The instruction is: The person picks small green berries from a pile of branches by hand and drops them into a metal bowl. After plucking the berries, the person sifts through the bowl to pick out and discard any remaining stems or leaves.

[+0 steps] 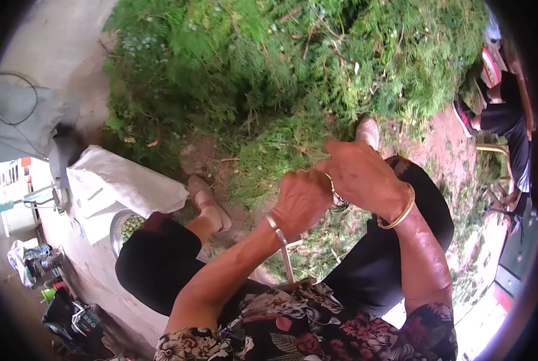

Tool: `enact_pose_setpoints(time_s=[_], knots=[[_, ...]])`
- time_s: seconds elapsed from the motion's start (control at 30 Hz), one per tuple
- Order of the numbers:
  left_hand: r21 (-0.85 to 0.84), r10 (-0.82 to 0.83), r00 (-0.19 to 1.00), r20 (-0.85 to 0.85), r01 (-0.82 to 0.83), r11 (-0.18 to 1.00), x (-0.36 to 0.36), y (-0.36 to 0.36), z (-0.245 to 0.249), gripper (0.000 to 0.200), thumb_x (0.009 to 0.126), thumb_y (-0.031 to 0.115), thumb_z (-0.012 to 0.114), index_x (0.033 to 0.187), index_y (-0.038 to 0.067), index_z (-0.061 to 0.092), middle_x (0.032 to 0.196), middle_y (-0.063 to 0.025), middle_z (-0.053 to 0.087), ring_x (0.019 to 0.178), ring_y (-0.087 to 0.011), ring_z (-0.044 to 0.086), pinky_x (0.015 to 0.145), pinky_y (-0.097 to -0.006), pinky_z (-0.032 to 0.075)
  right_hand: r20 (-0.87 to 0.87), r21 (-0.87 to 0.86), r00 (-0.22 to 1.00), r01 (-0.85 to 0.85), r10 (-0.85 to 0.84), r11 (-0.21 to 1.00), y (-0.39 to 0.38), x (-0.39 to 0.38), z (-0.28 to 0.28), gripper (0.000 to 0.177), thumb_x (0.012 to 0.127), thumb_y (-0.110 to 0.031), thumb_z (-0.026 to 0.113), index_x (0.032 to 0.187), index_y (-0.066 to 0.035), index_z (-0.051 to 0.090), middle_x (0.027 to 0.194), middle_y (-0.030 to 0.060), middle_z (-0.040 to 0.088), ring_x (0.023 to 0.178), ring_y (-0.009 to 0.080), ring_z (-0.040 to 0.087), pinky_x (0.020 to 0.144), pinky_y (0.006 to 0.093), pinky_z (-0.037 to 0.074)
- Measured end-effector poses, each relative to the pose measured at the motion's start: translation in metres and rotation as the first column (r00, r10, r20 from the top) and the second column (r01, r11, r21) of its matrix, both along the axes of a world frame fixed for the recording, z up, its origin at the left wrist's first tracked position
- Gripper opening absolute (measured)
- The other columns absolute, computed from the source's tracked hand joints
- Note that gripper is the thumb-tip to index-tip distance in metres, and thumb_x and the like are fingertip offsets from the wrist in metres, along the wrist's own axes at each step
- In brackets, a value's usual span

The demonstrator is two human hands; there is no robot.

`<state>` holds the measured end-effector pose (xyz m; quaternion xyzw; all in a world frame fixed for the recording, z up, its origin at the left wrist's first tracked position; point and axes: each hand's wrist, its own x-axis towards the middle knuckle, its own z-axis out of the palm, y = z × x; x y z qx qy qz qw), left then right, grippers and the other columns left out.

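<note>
We see the left hand (305, 201) with its fingers curled in tight. The right hand (362, 174) is right by it, bent over, and we cannot tell how wide it is, because its fingertips are hard to see. We cannot tell if there is a tiny green bit between them. A silver bracelet (273, 221) is on the left wrist, and a gold bangle (408, 210) is on the right.

Past the hands we see a big, messy heap of green branches (269, 66). They look soft and feathery, with thin brown twigs and little pale blue-green dots. The top of the heap is cut off.

Beside the left knee (160, 243) is a round metal bowl (115, 231) with little round green berries (130, 227) in it. The knee and a white sack (121, 180) hide some of the bowl, so we cannot see how full it is.

At the far right, another person (507, 117) is partly cut off by the dark edge.
</note>
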<state>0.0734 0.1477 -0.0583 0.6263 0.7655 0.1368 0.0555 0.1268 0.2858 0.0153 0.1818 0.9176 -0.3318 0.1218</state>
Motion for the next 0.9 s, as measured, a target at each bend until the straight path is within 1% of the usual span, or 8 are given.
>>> enact_pose_setpoints(time_s=[0.17,0.2,0.3,0.37,0.4,0.47,0.6,0.9], knots=[[0.029,0.097,0.995,0.009,-0.097,0.995,-0.045,-0.010,0.037,0.014,0.071,0.006,0.054,0.083,0.002,0.062,0.066,-0.0133,0.057,0.059,-0.0298,0.059,0.052,-0.0400,0.045,-0.064,-0.153,0.997,0.042,-0.052,0.987,-0.006,-0.010,0.000,0.025,0.083,-0.017,0.059,0.075,0.007,0.058,0.077,0.0296,0.058,0.078,0.0461,0.057,0.068,0.0474,0.047],[0.115,0.166,0.961,0.220,-0.195,0.974,-0.054,-0.011,0.040,0.011,0.073,0.006,0.057,0.082,0.001,0.062,0.066,-0.0108,0.057,0.058,-0.0250,0.058,0.051,-0.0358,0.045,-0.161,-0.170,0.986,0.013,-0.041,0.985,-0.006,-0.010,-0.004,0.024,0.084,-0.016,0.058,0.076,0.007,0.059,0.075,0.0272,0.059,0.072,0.0415,0.059,0.066,0.0444,0.047],[0.219,0.205,0.758,0.620,-0.417,0.882,-0.073,-0.017,0.047,0.005,0.078,0.004,0.061,0.080,-0.001,0.063,0.064,-0.0057,0.056,0.057,-0.0154,0.055,0.048,-0.0274,0.044,-0.166,-0.350,0.967,0.125,-0.193,0.928,-0.002,-0.013,0.003,0.021,0.085,-0.013,0.057,0.080,0.007,0.062,0.070,0.0195,0.061,0.061,0.0285,0.058,0.060,0.0373,0.047],[0.265,0.196,0.490,0.849,-0.717,0.644,-0.081,-0.026,0.052,0.009,0.085,0.008,0.060,0.083,-0.001,0.063,0.068,-0.0028,0.056,0.056,-0.0104,0.050,0.048,-0.0255,0.041,-0.053,-0.495,0.941,0.267,-0.336,0.827,0.002,-0.016,0.006,0.019,0.085,-0.011,0.057,0.083,0.007,0.063,0.067,0.0143,0.061,0.057,0.0201,0.057,0.057,0.0330,0.046],[0.269,0.193,0.492,0.849,-0.717,0.643,-0.083,-0.032,0.055,0.009,0.085,0.008,0.060,0.083,-0.001,0.063,0.068,-0.0028,0.056,0.056,-0.0104,0.050,0.048,-0.0255,0.041,-0.043,-0.586,0.906,0.319,-0.422,0.745,0.002,-0.015,0.006,0.018,0.085,-0.010,0.057,0.086,0.007,0.064,0.067,0.0096,0.060,0.057,0.0141,0.054,0.056,0.0291,0.045],[0.033,-0.051,0.008,0.999,-0.856,0.515,-0.083,-0.043,0.060,0.013,0.088,0.011,0.059,0.081,0.000,0.061,0.067,-0.0040,0.055,0.053,-0.0109,0.046,0.047,-0.0258,0.040,-0.031,-0.669,0.867,0.352,-0.498,0.654,0.002,-0.016,0.009,0.018,0.085,-0.009,0.057,0.088,0.007,0.065,0.067,0.0050,0.060,0.058,0.0081,0.051,0.054,0.0251,0.044],[-0.129,-0.083,-0.205,0.975,-0.831,0.541,-0.069,-0.062,0.058,0.019,0.089,0.016,0.059,0.080,-0.001,0.058,0.067,-0.0068,0.055,0.053,-0.0120,0.045,0.048,-0.0259,0.039,-0.017,-0.785,0.816,0.347,-0.578,0.513,0.001,-0.019,0.017,0.016,0.084,-0.006,0.057,0.089,0.006,0.066,0.069,0.0018,0.060,0.056,0.0070,0.051,0.053,0.0215,0.042],[-0.098,-0.150,-0.192,0.970,-0.870,0.483,-0.072,-0.057,0.079,0.018,0.086,0.013,0.063,0.088,-0.004,0.060,0.073,-0.0083,0.058,0.054,-0.0117,0.046,0.049,-0.0268,0.040,-0.064,-0.803,0.882,0.233,-0.467,0.549,-0.007,-0.022,0.021,0.014,0.084,-0.005,0.058,0.089,0.005,0.066,0.069,0.0004,0.060,0.058,0.0055,0.050,0.053,0.0212,0.041]])
